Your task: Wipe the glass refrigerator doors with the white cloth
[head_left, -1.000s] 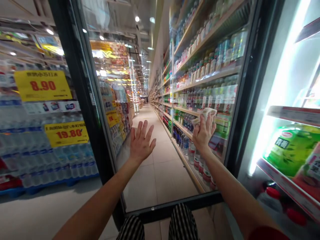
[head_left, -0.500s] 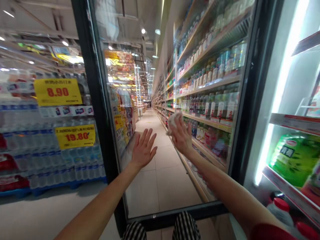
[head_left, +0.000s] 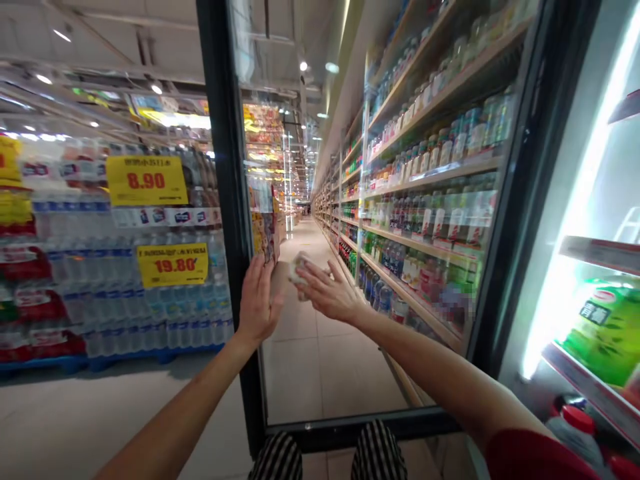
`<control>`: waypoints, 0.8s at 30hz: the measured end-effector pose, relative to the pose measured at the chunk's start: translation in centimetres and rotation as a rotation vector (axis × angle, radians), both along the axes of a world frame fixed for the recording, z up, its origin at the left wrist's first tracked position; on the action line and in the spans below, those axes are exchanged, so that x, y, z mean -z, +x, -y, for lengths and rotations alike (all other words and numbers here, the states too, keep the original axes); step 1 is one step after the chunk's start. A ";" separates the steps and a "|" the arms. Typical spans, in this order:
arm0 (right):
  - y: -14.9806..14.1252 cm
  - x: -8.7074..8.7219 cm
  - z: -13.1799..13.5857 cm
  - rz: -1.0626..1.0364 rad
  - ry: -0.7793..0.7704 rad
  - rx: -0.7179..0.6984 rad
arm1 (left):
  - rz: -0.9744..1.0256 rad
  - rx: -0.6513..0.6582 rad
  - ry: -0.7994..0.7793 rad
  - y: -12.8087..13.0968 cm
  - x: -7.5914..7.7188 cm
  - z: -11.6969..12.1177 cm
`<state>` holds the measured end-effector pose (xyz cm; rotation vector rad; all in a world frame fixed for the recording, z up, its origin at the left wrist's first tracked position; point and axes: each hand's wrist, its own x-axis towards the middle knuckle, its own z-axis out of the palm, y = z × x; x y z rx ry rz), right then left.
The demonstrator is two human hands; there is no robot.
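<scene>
A glass door with a dark frame (head_left: 216, 133) stands in front of me. My left hand (head_left: 259, 300) lies flat at the left part of the pane, close to the frame, with its fingers stretched out and nothing in it. My right hand (head_left: 330, 293) holds a crumpled whitish cloth (head_left: 299, 270) against the glass, a little left of the middle. The fingers cover part of the cloth.
On the right is a lit cooler with a shelf edge (head_left: 600, 252), a green package (head_left: 603, 327) and red-capped bottles (head_left: 577, 420). Packed water bottles (head_left: 125, 300) with yellow price signs (head_left: 146, 180) stand at left. Shelves of drinks (head_left: 430, 247) show in the glass.
My right hand has swept left across the pane with the cloth, closer to my left hand. My left hand has shifted toward the left frame. The view has turned slightly left.
</scene>
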<state>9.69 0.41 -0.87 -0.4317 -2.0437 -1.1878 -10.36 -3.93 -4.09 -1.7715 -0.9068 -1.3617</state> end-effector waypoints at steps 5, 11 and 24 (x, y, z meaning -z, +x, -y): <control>-1.2 -3.9 -0.2 -0.396 -0.066 0.100 | 0.039 0.045 -0.014 -0.2 0.2 0.1; -2.4 1.2 -0.1 0.046 -0.014 0.027 | 0.075 0.099 0.030 0.2 -0.8 0.8; 0.1 1.8 -0.3 0.089 0.009 -0.006 | 0.045 0.127 0.050 1.9 -2.8 -0.2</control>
